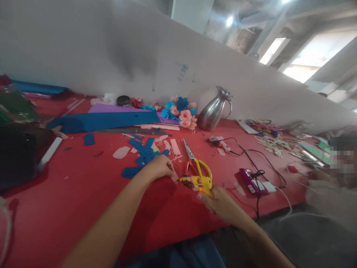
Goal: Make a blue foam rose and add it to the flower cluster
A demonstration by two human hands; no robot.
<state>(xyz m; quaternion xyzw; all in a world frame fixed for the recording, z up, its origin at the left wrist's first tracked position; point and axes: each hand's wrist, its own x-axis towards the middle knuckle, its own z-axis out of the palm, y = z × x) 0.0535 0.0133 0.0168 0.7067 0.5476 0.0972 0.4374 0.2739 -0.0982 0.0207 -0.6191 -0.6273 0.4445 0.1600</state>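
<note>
My right hand [214, 201] is closed round the handle of a yellow hot glue gun [199, 182], whose nozzle points left and whose orange light glows. At the nozzle's tip is a small pink crepe paper piece [174, 178], pinched by the fingers of my left hand [161, 167]. Just behind the glue gun lie scissors [197, 160] with yellow handles, blades pointing away from me. Blue paper pieces [145, 156] are heaped beyond my left hand, with pale pink paper scraps [175, 146] beside them.
Paper flowers [184, 113] and a metal jug [214, 111] stand by the wall. A second glue gun [220, 143] lies among cables near a purple power strip [252, 180]. Blue paper [106, 121] and a black object [18, 156] are on the left. Another person [334, 190] sits at right.
</note>
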